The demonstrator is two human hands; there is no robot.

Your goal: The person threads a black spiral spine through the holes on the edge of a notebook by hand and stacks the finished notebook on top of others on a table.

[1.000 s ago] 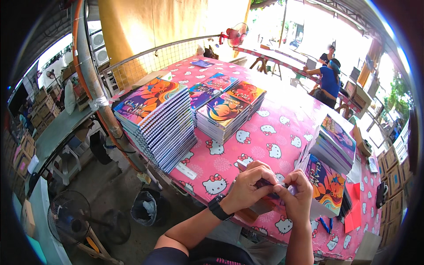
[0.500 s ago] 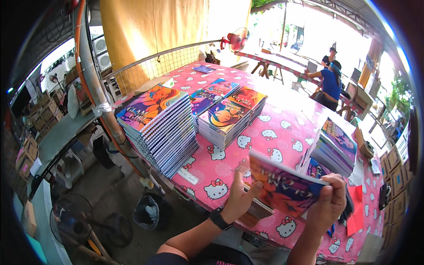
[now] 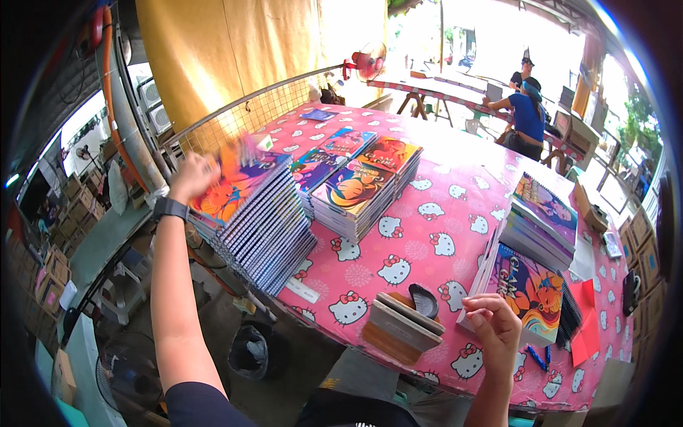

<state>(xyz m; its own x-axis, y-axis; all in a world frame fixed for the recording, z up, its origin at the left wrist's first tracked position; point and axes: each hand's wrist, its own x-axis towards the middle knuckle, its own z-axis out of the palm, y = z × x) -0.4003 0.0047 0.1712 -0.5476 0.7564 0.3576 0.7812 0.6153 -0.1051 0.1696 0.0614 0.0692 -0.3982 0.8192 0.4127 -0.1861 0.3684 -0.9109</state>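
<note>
My left hand (image 3: pixel 193 178) reaches far left, closed on the edge of a colourful spiral notebook (image 3: pixel 238 153), which is smeared by motion over the tall stack of spiral notebooks (image 3: pixel 260 224). A dark watch (image 3: pixel 171 208) is on that wrist. At the near right my right hand (image 3: pixel 494 327) is held up with loosely curled fingers, thumb apart, holding nothing. Just beside it a notebook with an orange and purple cover (image 3: pixel 530 293) tops a lower stack. Another pile of notebooks (image 3: pixel 546 213) lies behind that one.
Several shorter notebook stacks (image 3: pixel 363 185) stand mid-table on the pink patterned cloth (image 3: pixel 455 206). Wooden blocks (image 3: pixel 402 329), a dark curved object (image 3: pixel 425 301), blue pens (image 3: pixel 538 358) and red paper (image 3: pixel 585 327) lie near the front. A post (image 3: pixel 135 135) rises at left; two people (image 3: pixel 528 117) are beyond.
The notebook both hands held at the near side is now at the tall stack with my left hand, which swung far left. My right hand has let go of it and stays near the right.
</note>
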